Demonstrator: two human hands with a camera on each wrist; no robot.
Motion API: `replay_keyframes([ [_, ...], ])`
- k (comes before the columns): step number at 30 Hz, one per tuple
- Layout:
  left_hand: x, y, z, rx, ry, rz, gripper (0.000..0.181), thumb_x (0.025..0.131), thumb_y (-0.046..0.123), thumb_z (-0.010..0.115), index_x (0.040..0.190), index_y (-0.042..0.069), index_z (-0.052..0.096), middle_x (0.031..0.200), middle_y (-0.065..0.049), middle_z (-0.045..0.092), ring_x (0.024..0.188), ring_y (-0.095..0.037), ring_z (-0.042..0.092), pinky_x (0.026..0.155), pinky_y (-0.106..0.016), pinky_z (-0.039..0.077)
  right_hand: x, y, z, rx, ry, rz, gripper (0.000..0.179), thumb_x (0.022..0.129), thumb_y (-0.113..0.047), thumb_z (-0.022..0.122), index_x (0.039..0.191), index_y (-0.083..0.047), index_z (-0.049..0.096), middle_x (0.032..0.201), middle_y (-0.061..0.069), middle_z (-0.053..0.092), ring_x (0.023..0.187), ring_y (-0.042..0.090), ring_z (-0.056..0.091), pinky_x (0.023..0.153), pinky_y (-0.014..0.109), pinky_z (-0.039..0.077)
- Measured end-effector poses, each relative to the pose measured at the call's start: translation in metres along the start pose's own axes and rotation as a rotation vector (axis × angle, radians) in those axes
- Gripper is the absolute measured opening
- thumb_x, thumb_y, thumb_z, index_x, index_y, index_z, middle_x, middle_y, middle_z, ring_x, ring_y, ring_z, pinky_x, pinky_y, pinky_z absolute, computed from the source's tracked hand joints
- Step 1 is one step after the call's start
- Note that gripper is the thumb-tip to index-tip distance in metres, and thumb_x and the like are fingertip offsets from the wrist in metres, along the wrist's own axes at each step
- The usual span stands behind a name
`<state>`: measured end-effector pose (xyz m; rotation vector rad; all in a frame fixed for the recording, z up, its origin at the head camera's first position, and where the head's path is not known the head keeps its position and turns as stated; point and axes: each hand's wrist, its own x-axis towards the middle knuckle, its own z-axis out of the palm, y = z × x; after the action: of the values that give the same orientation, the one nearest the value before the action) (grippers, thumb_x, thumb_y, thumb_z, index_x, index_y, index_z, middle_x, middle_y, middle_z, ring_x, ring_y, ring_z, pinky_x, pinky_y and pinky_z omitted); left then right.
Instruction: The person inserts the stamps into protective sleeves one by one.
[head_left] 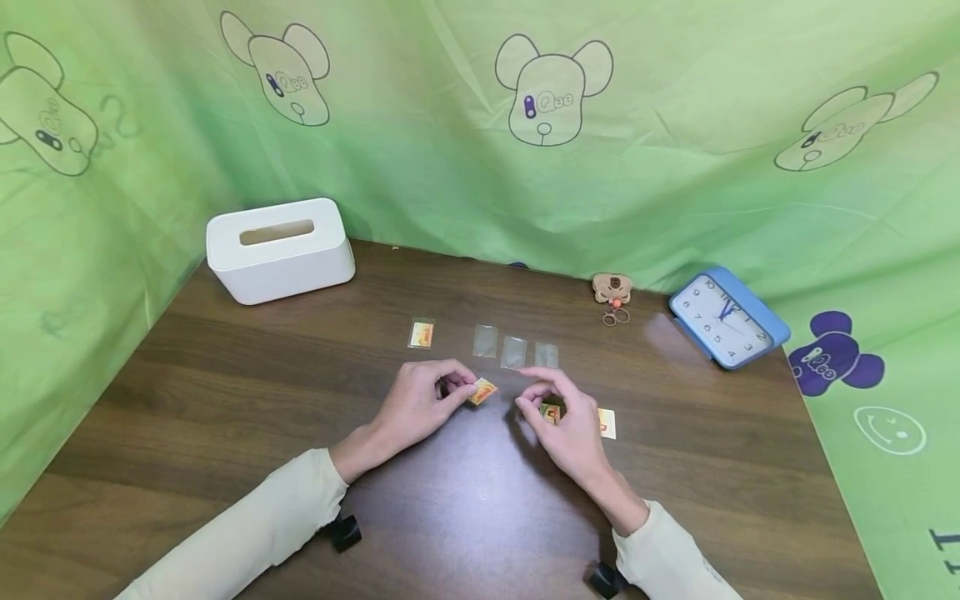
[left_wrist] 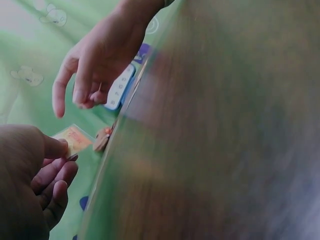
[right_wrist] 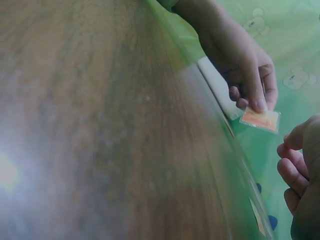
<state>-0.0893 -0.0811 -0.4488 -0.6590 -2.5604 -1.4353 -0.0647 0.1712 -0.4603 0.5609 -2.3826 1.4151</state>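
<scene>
My left hand [head_left: 420, 400] pinches a small orange-and-yellow card [head_left: 483, 391] between thumb and index finger. A clear sleeve shows around the card [right_wrist: 260, 120] in the right wrist view. To its right, my right hand [head_left: 564, 423] holds nothing, its thumb and index finger apart and loosely bent. Below that hand, partly covered by it, lie a printed card [head_left: 551, 412] and a whiter card [head_left: 607, 423]. Beyond the hands are three clear sleeves in a row: a left one [head_left: 485, 341], a middle one [head_left: 513, 352] and a right one [head_left: 547, 355].
Another orange card [head_left: 422, 334] in a clear sleeve lies left of the row. A white tissue box [head_left: 281, 254] stands at the back left. Toward the back right are a brown bear keychain [head_left: 612, 288] and a blue clock [head_left: 727, 318]. Green curtain [head_left: 420, 167] borders the wooden table [head_left: 195, 392].
</scene>
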Motion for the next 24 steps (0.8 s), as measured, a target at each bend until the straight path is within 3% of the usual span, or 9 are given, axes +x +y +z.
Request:
replay_keyframes([
  [10, 0.008, -0.013, -0.012, -0.002, 0.072, -0.053, 0.007, 0.095, 0.008, 0.088, 0.097, 0.009, 0.081, 0.085, 0.003, 0.079, 0.076, -0.008, 0.07, 0.065, -0.022, 0.051, -0.004, 0.005, -0.012, -0.049, 0.049, 0.02, 0.04, 0.085, 0.012, 0.087, 0.12, -0.005, 0.078, 0.087, -0.004, 0.079, 0.075, 0.008, 0.07, 0.084, 0.022, 0.054],
  [18, 0.013, -0.025, -0.016, 0.007, 0.085, -0.113, 0.009, 0.094, 0.005, 0.087, 0.095, 0.008, 0.079, 0.084, 0.0, 0.079, 0.077, -0.01, 0.071, 0.073, -0.027, 0.059, -0.006, 0.011, -0.024, -0.119, 0.077, -0.038, 0.033, 0.085, 0.01, 0.088, 0.113, -0.004, 0.08, 0.085, -0.005, 0.078, 0.077, 0.013, 0.07, 0.078, 0.033, 0.05],
  [24, 0.017, -0.032, -0.017, 0.073, 0.105, -0.113, 0.008, 0.095, 0.005, 0.085, 0.095, 0.01, 0.079, 0.083, 0.001, 0.077, 0.076, -0.011, 0.069, 0.073, -0.029, 0.057, -0.008, 0.017, -0.034, -0.17, 0.044, -0.051, 0.029, 0.083, 0.009, 0.091, 0.106, -0.006, 0.083, 0.084, -0.006, 0.076, 0.078, 0.016, 0.069, 0.077, 0.034, 0.045],
])
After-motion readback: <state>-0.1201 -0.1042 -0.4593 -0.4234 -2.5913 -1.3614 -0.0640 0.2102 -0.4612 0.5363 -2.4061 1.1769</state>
